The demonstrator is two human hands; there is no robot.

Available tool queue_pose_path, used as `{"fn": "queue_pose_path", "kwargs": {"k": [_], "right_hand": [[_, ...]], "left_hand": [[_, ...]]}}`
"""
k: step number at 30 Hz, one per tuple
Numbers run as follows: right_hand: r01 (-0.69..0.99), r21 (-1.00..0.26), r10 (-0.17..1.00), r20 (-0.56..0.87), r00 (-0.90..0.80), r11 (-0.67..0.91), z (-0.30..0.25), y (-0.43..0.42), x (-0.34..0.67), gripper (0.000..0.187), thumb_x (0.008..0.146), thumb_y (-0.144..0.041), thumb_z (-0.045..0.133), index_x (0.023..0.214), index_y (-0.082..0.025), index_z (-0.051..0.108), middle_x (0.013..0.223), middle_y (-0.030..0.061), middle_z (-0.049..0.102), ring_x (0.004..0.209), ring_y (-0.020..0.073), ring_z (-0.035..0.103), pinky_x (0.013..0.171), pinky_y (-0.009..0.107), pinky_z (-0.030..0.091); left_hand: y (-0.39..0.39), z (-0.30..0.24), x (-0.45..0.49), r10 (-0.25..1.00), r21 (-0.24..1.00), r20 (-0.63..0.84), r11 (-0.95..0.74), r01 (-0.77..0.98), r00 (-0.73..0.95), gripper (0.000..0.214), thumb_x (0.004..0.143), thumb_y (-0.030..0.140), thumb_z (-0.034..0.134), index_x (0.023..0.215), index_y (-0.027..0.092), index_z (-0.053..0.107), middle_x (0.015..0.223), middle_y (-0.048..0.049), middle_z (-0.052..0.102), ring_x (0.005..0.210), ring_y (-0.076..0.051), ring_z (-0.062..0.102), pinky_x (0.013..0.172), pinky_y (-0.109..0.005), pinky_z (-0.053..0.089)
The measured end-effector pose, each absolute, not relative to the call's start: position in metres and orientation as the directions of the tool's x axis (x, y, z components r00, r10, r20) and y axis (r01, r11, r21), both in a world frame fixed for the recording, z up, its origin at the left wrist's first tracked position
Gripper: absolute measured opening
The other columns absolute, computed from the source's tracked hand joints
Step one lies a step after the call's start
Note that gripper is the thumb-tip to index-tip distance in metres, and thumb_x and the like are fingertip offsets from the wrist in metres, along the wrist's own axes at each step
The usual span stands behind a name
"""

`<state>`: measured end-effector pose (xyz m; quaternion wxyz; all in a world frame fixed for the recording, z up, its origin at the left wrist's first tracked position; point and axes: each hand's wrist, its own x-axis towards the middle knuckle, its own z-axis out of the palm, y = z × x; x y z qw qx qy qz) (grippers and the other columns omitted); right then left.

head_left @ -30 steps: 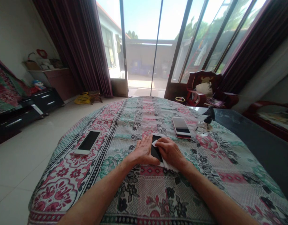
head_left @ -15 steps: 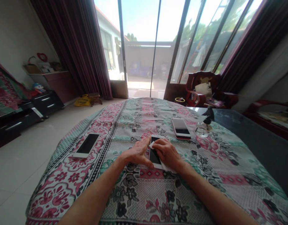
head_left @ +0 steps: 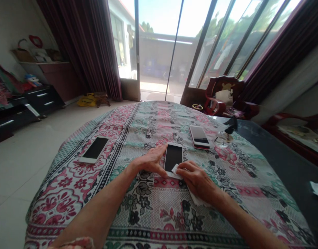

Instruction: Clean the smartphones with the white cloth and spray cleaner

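Head view, phone (head_left: 174,156) between the hands (head_left: 151,160), apparently touching the left.

On the multicoloured floral fabric tablecloth (head_left: 138,214), a white rectangular phone (head_left: 174,157) lies between left hand (head_left: 151,160) and right hand (head_left: 197,178), a second white phone (head_left: 94,149) left of both, a third white phone (head_left: 199,136) behind, near a clear rounded vessel (head_left: 222,139).
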<state>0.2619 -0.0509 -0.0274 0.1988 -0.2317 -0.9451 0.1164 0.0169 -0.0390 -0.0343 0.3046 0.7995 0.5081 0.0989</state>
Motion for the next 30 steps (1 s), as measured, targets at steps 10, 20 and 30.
{"fn": "queue_pose_path", "kwargs": {"k": [10,20,30], "right_hand": [[0.345,-0.331,0.450,0.328,-0.831,0.878,-0.028,-0.064,0.239,0.024,0.096,-0.018,0.041,0.102,-0.020,0.064,0.096,0.0066,0.061,0.090,0.0175,0.052,0.080,0.033,0.048],[0.417,-0.330,0.507,0.260,-0.822,0.847,-0.016,-0.062,0.259,0.027,0.095,-0.016,0.041,0.098,-0.022,0.066,0.099,0.0053,0.063,0.092,0.0158,0.055,0.081,0.031,0.048],[0.400,-0.322,0.488,0.267,-0.831,0.858,-0.023,-0.067,0.248,0.025,0.096,-0.017,0.040,0.098,-0.021,0.065,0.096,0.0043,0.063,0.090,0.0149,0.054,0.082,0.029,0.046]], "left_hand": [[-0.040,-0.033,0.019,0.870,0.556,-0.168,-0.305,0.773,0.464,0.126,0.058,0.061,0.070,0.149,0.011,0.000,0.157,-0.0196,0.000,0.144,-0.033,-0.002,0.117,-0.049,0.008],[-0.043,-0.027,0.017,0.859,0.573,-0.155,-0.324,0.753,0.487,0.122,0.058,0.060,0.072,0.150,0.017,0.005,0.157,-0.0166,0.001,0.144,-0.035,-0.001,0.116,-0.051,0.009],[-0.041,-0.024,0.015,0.845,0.549,-0.183,-0.337,0.765,0.503,0.122,0.058,0.059,0.073,0.150,0.018,0.005,0.157,-0.0158,0.003,0.144,-0.035,0.000,0.116,-0.050,0.010]]}}
